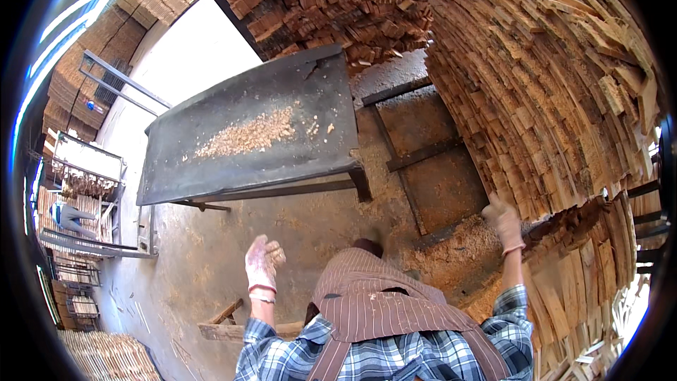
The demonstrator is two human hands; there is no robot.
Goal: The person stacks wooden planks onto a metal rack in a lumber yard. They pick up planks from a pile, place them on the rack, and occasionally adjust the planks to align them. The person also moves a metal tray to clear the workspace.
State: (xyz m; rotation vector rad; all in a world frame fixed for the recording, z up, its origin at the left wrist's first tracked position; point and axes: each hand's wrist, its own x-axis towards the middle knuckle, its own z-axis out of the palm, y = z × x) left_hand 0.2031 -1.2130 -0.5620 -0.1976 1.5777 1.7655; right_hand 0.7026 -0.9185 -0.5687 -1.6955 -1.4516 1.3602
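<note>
My left hand (264,262), in a pale work glove with reddish stains, is raised over the floor in front of the dark table. Its fingers are loosely bent and apart, with nothing in them. Over on the right, my right hand (504,223), also gloved, reaches to the lower edge of a tall stack of wooden slats (515,99). Motion smears its fingers, and I cannot tell whether they touch the wood. Wood chips (250,132) are scattered over the dark table (321,109).
A metal frame (427,154) lies on the floor between table and stack, with sawdust (458,257) around its near end. Jumbled wood pieces (331,0) are heaped behind the table. A small wooden stool (222,328) stands at my left. Another person (70,217) bends at the far left.
</note>
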